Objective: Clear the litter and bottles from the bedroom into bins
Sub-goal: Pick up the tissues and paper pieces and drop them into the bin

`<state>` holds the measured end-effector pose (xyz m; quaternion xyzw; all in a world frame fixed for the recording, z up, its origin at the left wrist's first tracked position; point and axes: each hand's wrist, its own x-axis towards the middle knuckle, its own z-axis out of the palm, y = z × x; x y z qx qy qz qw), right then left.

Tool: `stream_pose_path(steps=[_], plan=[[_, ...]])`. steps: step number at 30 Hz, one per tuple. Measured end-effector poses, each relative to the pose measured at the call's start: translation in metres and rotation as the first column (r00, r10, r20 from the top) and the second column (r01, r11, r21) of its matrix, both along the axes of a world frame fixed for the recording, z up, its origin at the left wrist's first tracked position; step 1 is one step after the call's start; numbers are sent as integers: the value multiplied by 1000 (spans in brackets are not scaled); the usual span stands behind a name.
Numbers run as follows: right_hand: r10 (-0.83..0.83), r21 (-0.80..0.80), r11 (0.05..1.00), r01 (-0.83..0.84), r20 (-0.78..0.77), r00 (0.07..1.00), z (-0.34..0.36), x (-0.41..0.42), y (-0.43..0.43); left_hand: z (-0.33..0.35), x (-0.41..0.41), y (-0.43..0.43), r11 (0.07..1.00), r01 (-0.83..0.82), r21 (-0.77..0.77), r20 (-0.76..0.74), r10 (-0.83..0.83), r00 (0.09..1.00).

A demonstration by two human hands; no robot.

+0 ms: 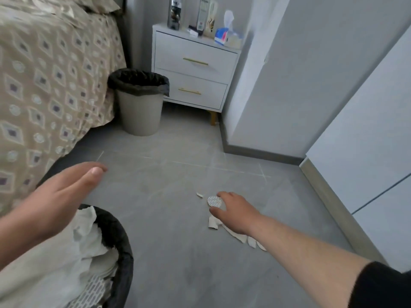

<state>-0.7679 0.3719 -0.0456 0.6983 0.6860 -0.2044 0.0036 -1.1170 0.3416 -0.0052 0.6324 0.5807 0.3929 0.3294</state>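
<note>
1. The right hand (235, 213) was down on the floor (169, 218), thumb and fingers pinched on a round patterned disc (214, 201).
2. Torn paper (235, 234) lay under that wrist, and a small scrap (199, 194) sat just beside the disc.
3. The left hand (60, 196) hovered open and empty over the near bin (120, 252), which held crumpled tissue.
4. A second bin (140, 107) stood between the bed (44, 74) and the nightstand (193, 70), where bottles (175, 13) stood.
</note>
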Motion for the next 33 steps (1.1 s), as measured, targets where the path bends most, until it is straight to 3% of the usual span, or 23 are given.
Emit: stream_pose_path(steps=[2,8,12,16,18,21,24,29,33], plan=[[18,-8,1000,-17,62,998,23,-7,12,34,26,1,998,55,-16,48,-54,997],[-36,-27,999,39,94,995,27,31,6,38,125,47,954,182,-240,-122,-215,969],[-102,-50,993,103,32,994,-27,83,10,-33,224,87,877,199,-438,-338,-365,868],[-156,-89,985,150,-65,986,-71,126,7,-116,288,116,848,164,-504,-389,-393,833],[-186,-98,979,177,-92,978,-90,147,-4,-149,302,128,845,136,-517,-447,-402,799],[-286,-112,952,283,-8,958,-119,185,-26,-186,312,147,840,124,-528,-560,-454,693],[-422,-234,883,407,-11,907,-142,223,-43,-203,317,166,819,97,-565,-579,-478,660],[-416,-340,869,359,-108,903,-150,244,-34,-215,319,182,764,143,-629,-550,-567,613],[-383,-350,879,324,-113,917,-151,247,-28,-223,333,158,748,207,-631,-592,-637,494]])
